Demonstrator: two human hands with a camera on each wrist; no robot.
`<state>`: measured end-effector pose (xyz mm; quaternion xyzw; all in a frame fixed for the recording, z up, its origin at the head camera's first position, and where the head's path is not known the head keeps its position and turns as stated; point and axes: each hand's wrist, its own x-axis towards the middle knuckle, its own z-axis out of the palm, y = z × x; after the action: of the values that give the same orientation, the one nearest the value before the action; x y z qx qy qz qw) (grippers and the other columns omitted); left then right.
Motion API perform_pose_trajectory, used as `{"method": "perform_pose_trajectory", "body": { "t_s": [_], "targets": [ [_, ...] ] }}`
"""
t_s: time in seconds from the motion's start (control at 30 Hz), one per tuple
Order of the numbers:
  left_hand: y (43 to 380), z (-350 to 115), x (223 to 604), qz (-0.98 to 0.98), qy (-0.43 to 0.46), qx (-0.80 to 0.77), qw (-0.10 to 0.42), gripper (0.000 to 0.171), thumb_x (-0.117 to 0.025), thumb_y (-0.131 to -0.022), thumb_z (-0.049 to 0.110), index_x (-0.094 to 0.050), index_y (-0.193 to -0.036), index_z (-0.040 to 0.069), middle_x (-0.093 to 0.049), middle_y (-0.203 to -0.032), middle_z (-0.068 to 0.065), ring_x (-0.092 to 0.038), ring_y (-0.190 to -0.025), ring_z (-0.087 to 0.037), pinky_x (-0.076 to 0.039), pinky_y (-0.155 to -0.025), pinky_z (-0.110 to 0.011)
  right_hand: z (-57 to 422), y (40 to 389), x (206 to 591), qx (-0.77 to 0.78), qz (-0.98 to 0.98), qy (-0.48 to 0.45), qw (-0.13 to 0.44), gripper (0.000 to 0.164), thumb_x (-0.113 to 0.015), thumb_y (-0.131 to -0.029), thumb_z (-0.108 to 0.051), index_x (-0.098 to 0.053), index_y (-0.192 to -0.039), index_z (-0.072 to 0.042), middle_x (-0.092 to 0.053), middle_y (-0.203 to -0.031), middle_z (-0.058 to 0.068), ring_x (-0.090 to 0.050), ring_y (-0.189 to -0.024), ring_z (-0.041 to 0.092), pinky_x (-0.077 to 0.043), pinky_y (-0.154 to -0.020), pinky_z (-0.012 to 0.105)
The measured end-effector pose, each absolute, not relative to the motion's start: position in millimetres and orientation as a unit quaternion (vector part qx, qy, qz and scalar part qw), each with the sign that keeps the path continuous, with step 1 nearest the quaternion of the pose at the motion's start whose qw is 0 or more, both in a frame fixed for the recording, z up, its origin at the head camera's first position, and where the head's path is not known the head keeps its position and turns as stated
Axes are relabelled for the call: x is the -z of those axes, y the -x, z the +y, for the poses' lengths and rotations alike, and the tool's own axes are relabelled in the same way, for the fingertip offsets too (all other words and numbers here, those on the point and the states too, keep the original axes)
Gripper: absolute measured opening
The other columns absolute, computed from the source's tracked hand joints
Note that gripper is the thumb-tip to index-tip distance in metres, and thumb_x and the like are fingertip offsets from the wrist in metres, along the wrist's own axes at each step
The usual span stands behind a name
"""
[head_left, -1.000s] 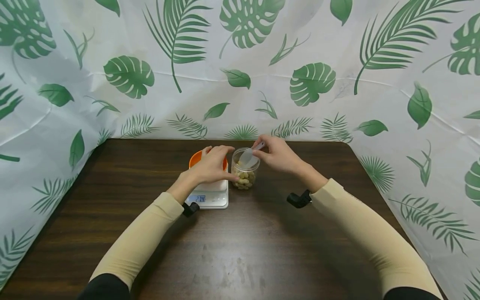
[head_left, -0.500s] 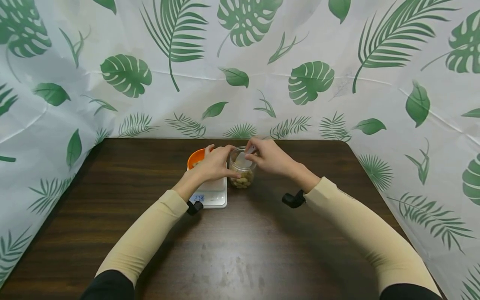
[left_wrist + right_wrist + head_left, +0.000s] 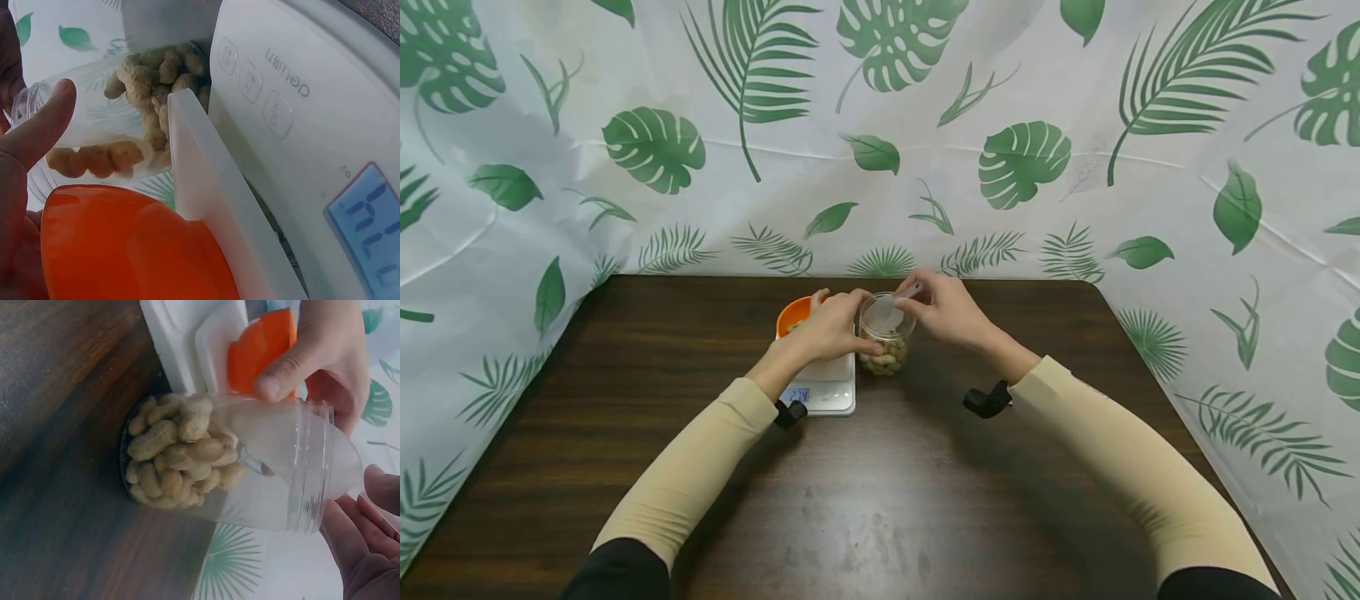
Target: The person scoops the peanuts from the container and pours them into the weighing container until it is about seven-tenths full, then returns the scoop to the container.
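Observation:
My left hand (image 3: 831,329) holds the clear jar (image 3: 886,350) near its top, the thumb (image 3: 275,384) on the near side. Peanuts (image 3: 178,453) fill the lower part of the upright jar. My right hand (image 3: 942,310) pinches the handle of a translucent scoop (image 3: 344,465), its bowl down inside the jar's mouth. In the left wrist view, several peanuts (image 3: 97,159) lie in the scoop near the mouth. Left of the jar, an orange bowl (image 3: 790,315) with peanuts in it stands on a white kitchen scale (image 3: 835,400), partly hidden by my left hand.
The scale's lit display (image 3: 799,395) faces me. Everything stands near the back edge of a dark wooden table (image 3: 880,500). A leaf-patterned sheet (image 3: 880,208) hangs right behind it.
My right hand has dipped the scoop deeper into the jar, then drawn it slightly up. My left hand stays on the jar. The display reading looks the same.

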<state>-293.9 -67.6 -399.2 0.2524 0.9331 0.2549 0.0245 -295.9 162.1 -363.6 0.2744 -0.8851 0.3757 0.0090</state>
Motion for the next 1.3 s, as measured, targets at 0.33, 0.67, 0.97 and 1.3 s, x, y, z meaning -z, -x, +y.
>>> {"method": "perform_pose_trajectory", "body": {
  "t_s": [0.33,0.67,0.97,1.3],
  "targets": [
    [295,-68,399,0.933,-0.251,-0.256,0.037,0.085,-0.088,-0.081,0.045,-0.049,-0.145,0.004,-0.065,-0.129,-0.01,-0.057,-0.119,-0.026,-0.012,-0.115,-0.06,178,298,366,-0.496,-0.839,-0.223,-0.025,0.021,-0.065,-0.103,-0.018,-0.066,-0.117,-0.002,-0.07,-0.112,0.015,-0.072,-0.101,0.029,-0.058,-0.085,0.038],
    [295,-67,400,0.929,-0.259,-0.259,0.043,0.087,-0.085,-0.083,0.046,-0.046,-0.147,0.003,-0.065,-0.127,-0.01,-0.057,-0.121,-0.027,-0.01,-0.116,-0.061,185,297,375,-0.573,-0.793,-0.202,-0.045,0.023,-0.061,-0.104,-0.011,-0.061,-0.121,0.005,-0.062,-0.123,0.021,-0.068,-0.11,0.031,-0.056,-0.09,0.035],
    [295,-66,400,0.93,-0.26,-0.257,0.039,0.09,-0.078,-0.086,0.057,-0.044,-0.15,0.003,-0.063,-0.131,-0.009,-0.055,-0.124,-0.029,-0.012,-0.117,-0.061,186,297,382,-0.618,-0.759,-0.198,-0.045,0.024,-0.061,-0.104,-0.008,-0.058,-0.121,0.009,-0.057,-0.126,0.023,-0.068,-0.105,0.026,-0.057,-0.088,0.035],
    [295,-65,400,0.928,-0.261,-0.264,0.041,0.09,-0.077,-0.087,0.056,-0.044,-0.15,0.002,-0.063,-0.133,-0.01,-0.054,-0.125,-0.029,-0.012,-0.116,-0.062,190,296,384,-0.663,-0.724,-0.184,-0.051,0.025,-0.06,-0.104,-0.008,-0.058,-0.121,0.011,-0.06,-0.121,0.02,-0.068,-0.106,0.022,-0.055,-0.092,0.041]
  ]
}}
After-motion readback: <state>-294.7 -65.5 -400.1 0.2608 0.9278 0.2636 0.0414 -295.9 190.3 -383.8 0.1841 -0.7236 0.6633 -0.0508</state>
